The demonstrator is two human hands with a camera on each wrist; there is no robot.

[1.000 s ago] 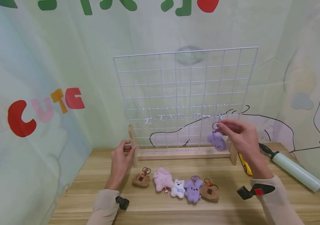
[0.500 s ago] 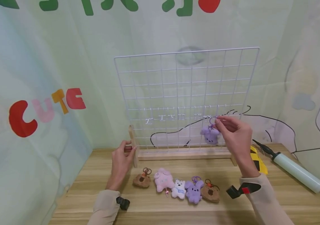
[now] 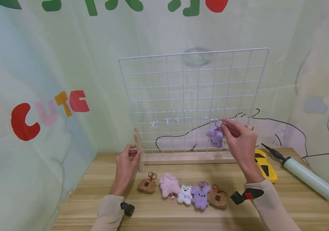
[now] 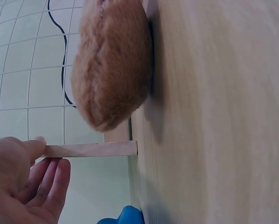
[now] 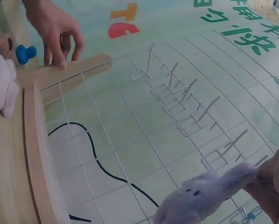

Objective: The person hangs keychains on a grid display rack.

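Note:
My right hand pinches the ring of a purple plush keychain, which dangles before the white wire grid at the height of its metal hooks. The right wrist view has the plush close below the hooks. Thumb and fingers of my left hand grip the wooden upright at the stand's left end. In the left wrist view a brown plush looms large beside that upright.
On the table in front of the stand lie a brown plush keychain, a pink one, a white bear, another purple one and another brown one. Right of them are a yellow toy car and a hand pump.
My right hand has moved left and slightly up along the grid with the purple plush keychain, then stayed nearly in place. More of the yellow car shows now. My left hand keeps its grip.

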